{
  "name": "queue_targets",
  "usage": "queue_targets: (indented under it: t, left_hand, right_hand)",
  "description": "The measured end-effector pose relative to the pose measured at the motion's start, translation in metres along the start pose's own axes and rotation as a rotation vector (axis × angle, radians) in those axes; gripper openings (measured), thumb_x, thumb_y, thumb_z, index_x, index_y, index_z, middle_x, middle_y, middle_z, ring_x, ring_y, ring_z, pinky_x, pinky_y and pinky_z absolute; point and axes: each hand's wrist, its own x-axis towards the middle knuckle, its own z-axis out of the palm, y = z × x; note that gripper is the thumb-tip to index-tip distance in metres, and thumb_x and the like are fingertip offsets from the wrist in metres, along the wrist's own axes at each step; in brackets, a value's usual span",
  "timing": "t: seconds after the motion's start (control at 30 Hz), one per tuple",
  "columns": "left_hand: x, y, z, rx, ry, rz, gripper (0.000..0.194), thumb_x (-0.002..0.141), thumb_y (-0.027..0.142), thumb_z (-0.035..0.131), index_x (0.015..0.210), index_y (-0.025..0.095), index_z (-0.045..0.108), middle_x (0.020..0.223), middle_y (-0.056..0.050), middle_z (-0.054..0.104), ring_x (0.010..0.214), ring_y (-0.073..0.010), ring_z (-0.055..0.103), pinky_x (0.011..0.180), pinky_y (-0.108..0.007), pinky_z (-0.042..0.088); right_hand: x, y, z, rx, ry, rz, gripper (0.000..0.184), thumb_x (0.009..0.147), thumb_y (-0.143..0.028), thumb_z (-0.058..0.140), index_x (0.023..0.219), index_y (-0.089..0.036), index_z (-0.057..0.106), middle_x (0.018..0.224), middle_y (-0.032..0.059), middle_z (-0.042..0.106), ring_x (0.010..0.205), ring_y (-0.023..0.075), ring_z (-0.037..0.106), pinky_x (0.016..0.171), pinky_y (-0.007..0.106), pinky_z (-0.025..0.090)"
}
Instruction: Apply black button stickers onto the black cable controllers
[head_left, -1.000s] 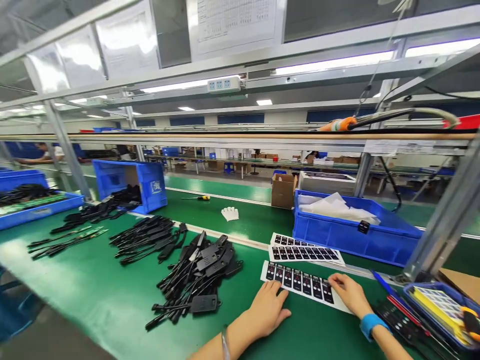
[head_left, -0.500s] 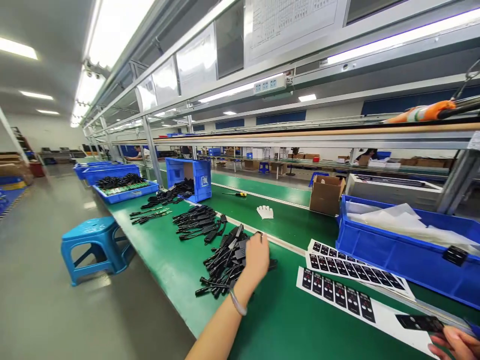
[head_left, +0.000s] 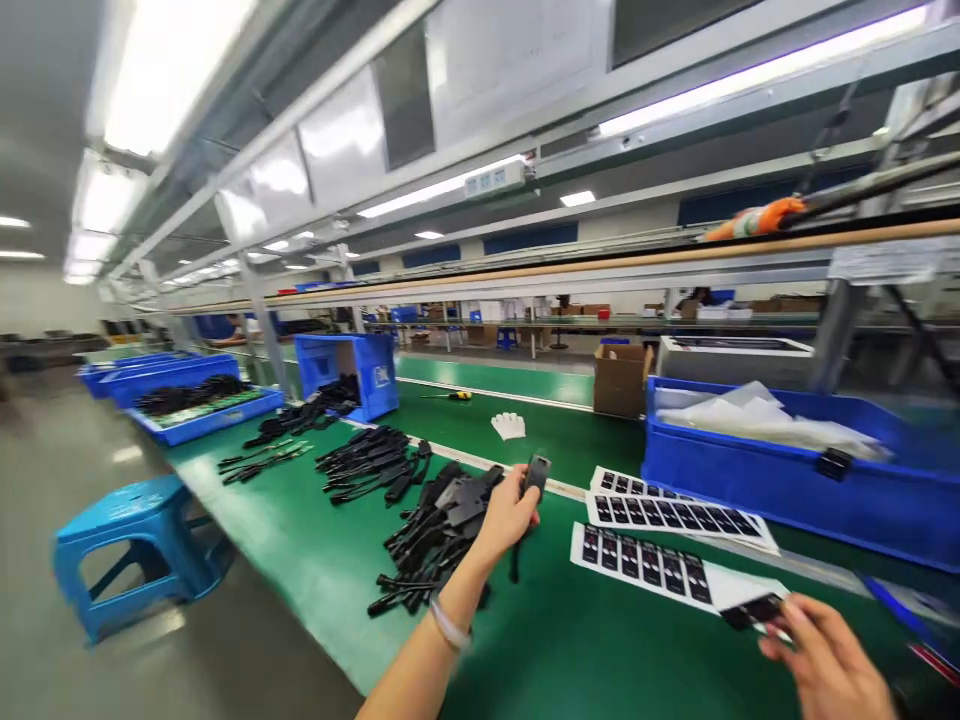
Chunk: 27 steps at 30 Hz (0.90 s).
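Note:
My left hand [head_left: 508,515] is closed around a small black cable adapter [head_left: 536,477], held upright with its short cable hanging below. Beside that hand lies a heap of similar black adapters [head_left: 435,535] on the green bench [head_left: 570,640]. At the lower right, my right hand [head_left: 832,650] pinches a black label [head_left: 752,610] between thumb and fingers. The label is over the end of a white sheet of black labels [head_left: 652,567], whose near end is bare. Other label sheets [head_left: 667,515] lie just behind it.
A blue bin [head_left: 750,490] with translucent bags stands at the back right, near a cardboard box [head_left: 621,380]. Farther back lie a white glove [head_left: 508,426] and a screwdriver [head_left: 457,396]. A tipped blue crate [head_left: 375,375] and a blue stool [head_left: 135,520] are at left.
My left hand has lifted an adapter from the heap. My right hand has come further into view with the black label. The whole view has shifted to the right.

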Motion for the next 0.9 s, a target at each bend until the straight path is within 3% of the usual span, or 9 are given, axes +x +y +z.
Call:
queue_targets:
  t: [0.03, 0.13, 0.2, 0.27, 0.33, 0.43, 0.6, 0.9]
  left_hand:
    - [-0.006, 0.003, 0.022, -0.164, -0.158, -0.031, 0.030, 0.088, 0.020, 0.036, 0.116, 0.011, 0.040, 0.101, -0.011, 0.056, 0.062, -0.0100, 0.051, 0.066, -0.028, 0.046]
    - [-0.030, 0.001, 0.084, -0.553, -0.542, -0.205, 0.025, 0.082, 0.017, 0.034, 0.106, 0.009, 0.034, 0.101, -0.013, 0.056, 0.057, -0.0060, 0.049, 0.058, -0.023, 0.045]
    - [-0.046, -0.006, 0.114, -0.693, -0.659, -0.291, 0.034, 0.078, 0.021, 0.042, 0.108, 0.009, 0.031, 0.102, -0.015, 0.056, 0.065, -0.0086, 0.057, 0.065, -0.025, 0.048]
    - [-0.060, -0.014, 0.130, -0.761, -0.693, -0.309, 0.050, 0.071, 0.026, 0.057, 0.110, 0.010, 0.030, 0.100, -0.014, 0.057, 0.071, -0.0121, 0.060, 0.069, -0.027, 0.050]
    - [-0.069, -0.019, 0.135, -0.787, -0.698, -0.288, 0.067, 0.062, 0.028, 0.071, 0.113, 0.011, 0.031, 0.098, -0.012, 0.057, 0.073, -0.0145, 0.061, 0.069, -0.029, 0.051]
    - [-0.077, -0.022, 0.134, -0.800, -0.711, -0.265, 0.080, 0.058, 0.029, 0.078, 0.120, 0.010, 0.030, 0.098, -0.012, 0.057, 0.074, -0.0169, 0.062, 0.066, -0.028, 0.051]
    - [-0.083, -0.022, 0.130, -0.839, -0.770, -0.270, 0.081, 0.060, 0.022, 0.077, 0.125, 0.008, 0.031, 0.099, -0.016, 0.059, 0.078, -0.0186, 0.064, 0.068, -0.027, 0.051]
    - [-0.092, -0.022, 0.127, -0.928, -0.903, -0.256, 0.077, 0.067, 0.020, 0.075, 0.130, 0.008, 0.032, 0.115, -0.025, 0.054, 0.090, -0.0223, 0.064, 0.077, -0.030, 0.052]
  right_hand:
    - [-0.004, -0.005, 0.004, 0.059, 0.010, 0.101, 0.065, 0.043, -0.056, 0.081, 0.088, -0.016, 0.055, 0.086, 0.0033, 0.051, 0.070, 0.0126, 0.048, 0.048, 0.020, 0.046]
    - [-0.013, -0.015, 0.012, 0.088, -0.058, 0.150, 0.061, 0.050, -0.056, 0.079, 0.088, -0.016, 0.052, 0.079, 0.0014, 0.045, 0.069, 0.0118, 0.043, 0.046, 0.021, 0.042]
    - [-0.018, -0.017, 0.013, 0.033, -0.115, 0.120, 0.055, 0.060, -0.056, 0.075, 0.089, -0.016, 0.051, 0.079, 0.0010, 0.042, 0.067, 0.0107, 0.041, 0.047, 0.021, 0.040]
    - [-0.022, -0.016, 0.013, -0.043, -0.176, 0.086, 0.050, 0.067, -0.055, 0.071, 0.088, -0.015, 0.049, 0.077, 0.0006, 0.039, 0.064, 0.0090, 0.039, 0.046, 0.021, 0.038]
    - [-0.027, -0.014, 0.013, -0.122, -0.248, 0.057, 0.046, 0.073, -0.054, 0.067, 0.086, -0.015, 0.047, 0.075, -0.0001, 0.038, 0.058, 0.0074, 0.038, 0.046, 0.021, 0.036]
    - [-0.033, -0.012, 0.016, -0.231, -0.346, 0.031, 0.044, 0.079, -0.055, 0.060, 0.086, -0.014, 0.046, 0.072, -0.0010, 0.039, 0.051, 0.0056, 0.038, 0.047, 0.021, 0.033]
    - [-0.041, -0.011, 0.023, -0.345, -0.445, 0.030, 0.048, 0.081, -0.059, 0.054, 0.088, -0.011, 0.049, 0.068, -0.0001, 0.042, 0.048, 0.0051, 0.037, 0.046, 0.021, 0.031]
    - [-0.057, -0.010, 0.026, -0.413, -0.424, 0.077, 0.049, 0.077, -0.059, 0.058, 0.089, -0.011, 0.055, 0.074, 0.0042, 0.049, 0.058, 0.0087, 0.042, 0.045, 0.020, 0.039]
